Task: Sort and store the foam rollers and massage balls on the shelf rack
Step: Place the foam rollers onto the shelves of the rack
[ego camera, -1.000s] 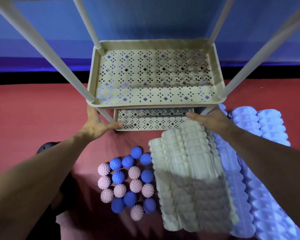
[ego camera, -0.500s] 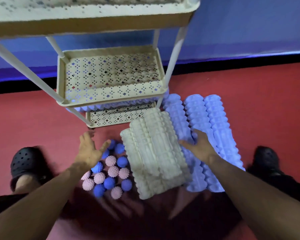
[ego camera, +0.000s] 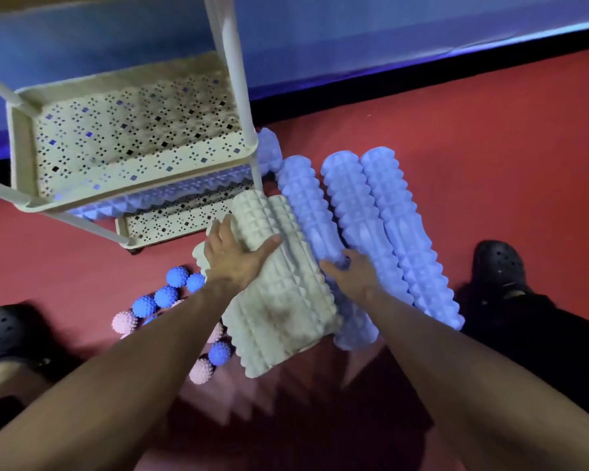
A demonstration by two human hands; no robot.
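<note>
Left hand (ego camera: 233, 258) lies on top of the cream rollers (ego camera: 279, 294), fingers spread, thumb wrapped over the top one. Right hand (ego camera: 352, 275) curls round the nearest blue roller (ego camera: 306, 205) on the floor. Spiky balls (ego camera: 170, 294) lie left of the stack; shelf rack (ego camera: 133, 147) stands behind, one blue roller (ego camera: 170, 195) on its lower tier.

Setting: gym or exercise room, likely. Evidence: red padded floor (ego camera: 456, 147) across the frame; blue wall mat (ego camera: 354, 35) at 12 o'clock above a black baseboard strip (ego camera: 422, 76); foam rollers (ego camera: 381, 232) and spiky massage balls (ego camera: 165, 295) on the floor; cream perforated shelf rack (ego camera: 130, 147) at 10 o'clock.
</note>
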